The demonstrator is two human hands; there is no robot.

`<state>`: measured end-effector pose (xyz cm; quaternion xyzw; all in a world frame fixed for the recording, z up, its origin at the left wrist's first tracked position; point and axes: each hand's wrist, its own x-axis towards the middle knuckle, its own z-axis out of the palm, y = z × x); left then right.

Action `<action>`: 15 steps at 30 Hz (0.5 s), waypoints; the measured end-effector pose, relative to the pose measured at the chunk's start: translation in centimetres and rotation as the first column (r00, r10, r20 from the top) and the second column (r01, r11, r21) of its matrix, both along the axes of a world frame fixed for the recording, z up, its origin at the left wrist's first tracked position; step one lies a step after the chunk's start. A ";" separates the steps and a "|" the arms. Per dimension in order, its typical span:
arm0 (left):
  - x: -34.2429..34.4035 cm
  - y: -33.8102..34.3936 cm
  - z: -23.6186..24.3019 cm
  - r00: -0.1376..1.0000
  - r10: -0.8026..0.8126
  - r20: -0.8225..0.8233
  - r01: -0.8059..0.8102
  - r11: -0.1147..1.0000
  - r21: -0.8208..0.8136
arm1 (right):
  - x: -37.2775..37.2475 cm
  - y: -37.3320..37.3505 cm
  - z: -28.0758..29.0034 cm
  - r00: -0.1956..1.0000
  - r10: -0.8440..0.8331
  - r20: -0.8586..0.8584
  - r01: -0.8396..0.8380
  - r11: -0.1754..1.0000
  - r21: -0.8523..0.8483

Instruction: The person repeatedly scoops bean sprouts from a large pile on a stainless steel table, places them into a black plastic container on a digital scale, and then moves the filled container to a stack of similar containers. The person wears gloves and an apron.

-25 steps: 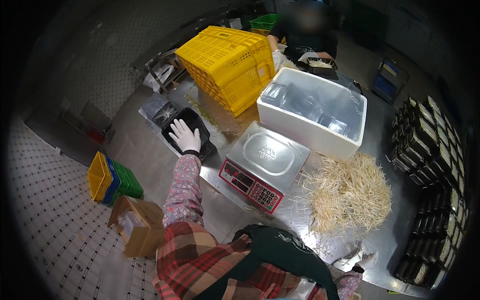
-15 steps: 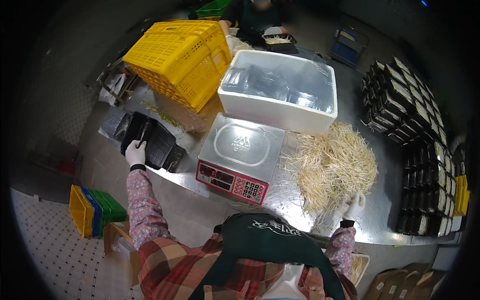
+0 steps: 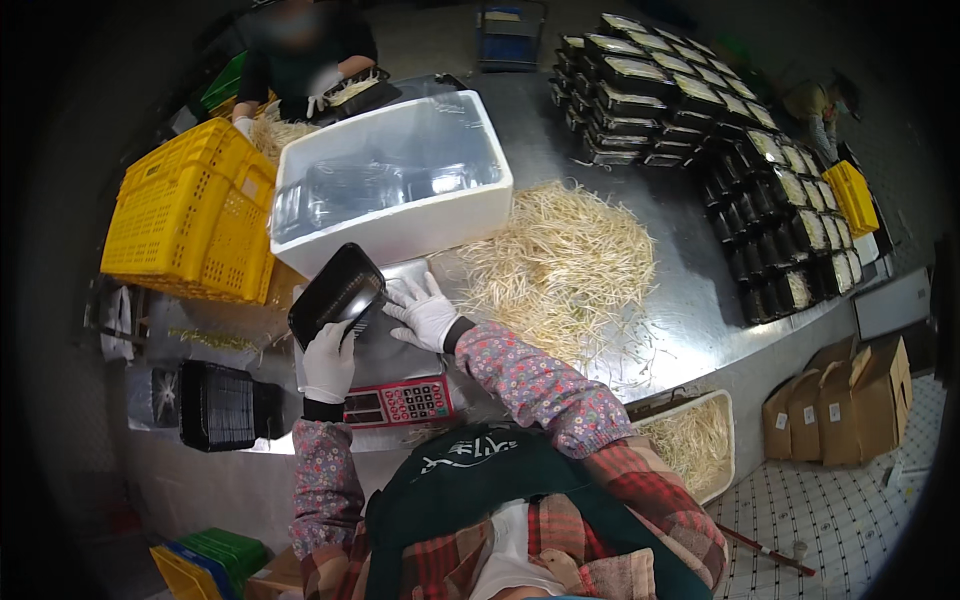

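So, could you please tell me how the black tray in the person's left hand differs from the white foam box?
The black tray is dark and glossy; the white foam box is pale. The tray is much smaller than the box. The tray is tilted in the left hand, while the box stands on the table. The tray looks empty; the box contains clear plastic. Both are open-topped.

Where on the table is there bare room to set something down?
Bare steel tabletop runs between the sprout pile and the stacked trays, and beyond the pile, right of the foam box. Crowded: the scale, with the left hand, right hand and black tray over it.
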<state>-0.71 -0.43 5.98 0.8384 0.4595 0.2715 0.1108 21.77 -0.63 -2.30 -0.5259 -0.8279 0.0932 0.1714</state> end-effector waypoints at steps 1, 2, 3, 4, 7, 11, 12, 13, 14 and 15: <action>0.2 0.2 -1.0 0.989 -0.012 -0.147 0.016 0.999 0.032 | 2.3 -0.7 -0.7 0.998 -0.065 -0.016 0.066 0.996 0.062; -0.2 0.6 -2.9 0.987 -0.021 -0.157 0.029 0.998 0.048 | 5.1 -1.7 0.7 0.993 -0.114 0.009 0.115 0.993 -0.028; -0.4 0.7 -3.8 0.965 -0.015 -0.260 0.006 0.999 -0.038 | 8.4 -2.7 0.3 0.982 -0.188 -0.029 0.187 0.982 -0.023; 0.4 0.3 -3.2 0.963 -0.023 -0.269 0.032 0.999 0.029 | 12.1 -3.7 -0.7 0.962 -0.252 -0.110 0.254 0.967 0.007; 3.4 -1.8 0.9 0.974 -0.011 -0.226 0.042 0.991 0.129 | 24.0 -7.4 -0.4 0.832 -0.542 -0.115 0.548 0.837 0.020; 7.9 -6.0 1.2 0.942 -0.268 0.201 0.300 0.942 -0.150 | 34.3 -11.6 -0.1 0.630 -0.748 0.208 0.770 0.637 -0.037; 9.3 -7.4 -0.2 0.920 -0.303 0.250 0.364 0.897 -0.251 | 35.6 -12.2 -0.3 0.635 -0.715 0.292 0.758 0.650 -0.057; 10.4 -8.9 -2.3 0.910 -0.332 0.249 0.405 0.844 -0.353 | 36.5 -12.4 -0.5 0.641 -0.671 0.371 0.743 0.665 -0.080; 11.3 -9.9 -4.6 0.900 -0.400 0.174 0.435 0.787 -0.437 | 37.0 -12.1 -0.5 0.652 -0.631 0.421 0.728 0.675 -0.115; 12.3 -10.8 -6.5 0.883 -0.454 0.117 0.449 0.744 -0.494 | 37.3 -11.6 -0.2 0.659 -0.587 0.470 0.715 0.683 -0.150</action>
